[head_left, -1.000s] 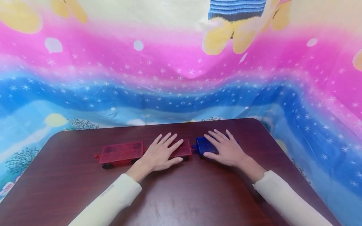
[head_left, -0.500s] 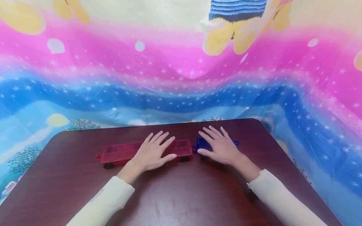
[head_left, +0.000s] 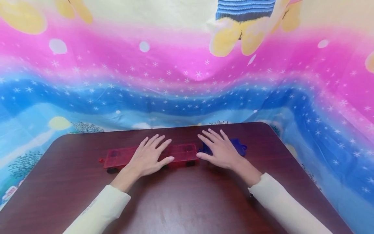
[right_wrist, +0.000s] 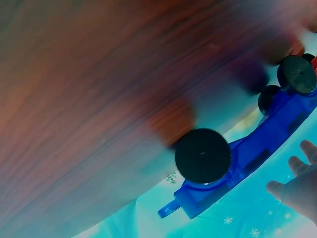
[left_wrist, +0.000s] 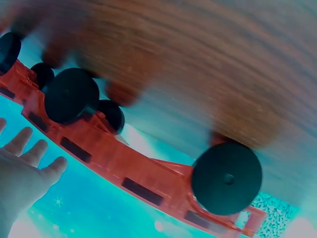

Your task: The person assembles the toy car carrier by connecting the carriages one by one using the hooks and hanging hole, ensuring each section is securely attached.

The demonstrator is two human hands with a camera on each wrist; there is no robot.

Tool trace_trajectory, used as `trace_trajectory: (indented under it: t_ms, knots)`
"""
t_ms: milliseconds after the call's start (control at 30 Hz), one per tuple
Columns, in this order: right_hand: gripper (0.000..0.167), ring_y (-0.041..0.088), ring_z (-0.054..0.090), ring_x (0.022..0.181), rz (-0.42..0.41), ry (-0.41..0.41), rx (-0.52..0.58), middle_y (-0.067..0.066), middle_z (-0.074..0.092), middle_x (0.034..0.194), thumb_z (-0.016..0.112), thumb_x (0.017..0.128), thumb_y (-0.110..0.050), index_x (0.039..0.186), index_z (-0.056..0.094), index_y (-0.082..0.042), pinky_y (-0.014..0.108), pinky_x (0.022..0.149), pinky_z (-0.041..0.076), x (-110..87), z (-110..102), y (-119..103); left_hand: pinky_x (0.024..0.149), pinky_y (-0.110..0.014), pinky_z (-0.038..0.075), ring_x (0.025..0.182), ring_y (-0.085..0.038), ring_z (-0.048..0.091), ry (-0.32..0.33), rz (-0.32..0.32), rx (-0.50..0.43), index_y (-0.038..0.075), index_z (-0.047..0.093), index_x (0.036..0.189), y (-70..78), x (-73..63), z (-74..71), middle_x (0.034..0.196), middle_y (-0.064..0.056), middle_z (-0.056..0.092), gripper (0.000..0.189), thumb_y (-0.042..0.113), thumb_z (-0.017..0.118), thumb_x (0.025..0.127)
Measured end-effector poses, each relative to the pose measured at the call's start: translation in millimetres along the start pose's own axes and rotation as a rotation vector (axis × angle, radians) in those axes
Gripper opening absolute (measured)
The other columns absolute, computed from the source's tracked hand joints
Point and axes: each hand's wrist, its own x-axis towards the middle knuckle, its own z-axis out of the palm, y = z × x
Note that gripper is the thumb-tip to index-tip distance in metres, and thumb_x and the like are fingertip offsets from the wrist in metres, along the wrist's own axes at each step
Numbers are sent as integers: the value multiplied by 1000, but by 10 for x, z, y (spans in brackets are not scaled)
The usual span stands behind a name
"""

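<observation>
Smooth plastic, grained wood

Translucent red wagons and a blue wagon line up on the dark, wood-grained bench, flat-topped, on round black wheels. The left hand is spread and released over the red ones; the right hand, likewise, over the blue one.

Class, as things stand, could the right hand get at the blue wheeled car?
Probably yes: the right hand, spread open, holds nothing, and the right wrist view shows only an open gap between it and the blue wheeled car.
</observation>
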Motion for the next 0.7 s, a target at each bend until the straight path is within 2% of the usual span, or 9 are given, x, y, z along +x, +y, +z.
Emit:
trace_trajectory:
  t_ms: [400,700]
  knots:
    - [83,28,24,152,-34,-2,0,3,35,163,40,95,-76,158,39,-23,61,121,11,132,2,-191,120,-60,15,149,-37,28,18,-67,-36,21,41,157,-129,-152,-89,158,-13,40,75,64,52,96]
    - [83,28,27,151,-52,7,-3,3,36,162,39,94,-77,158,40,-23,60,121,15,224,20,-374,119,-61,18,148,-38,29,38,-85,-34,20,43,156,-191,-266,-124,157,-15,41,75,65,52,96]
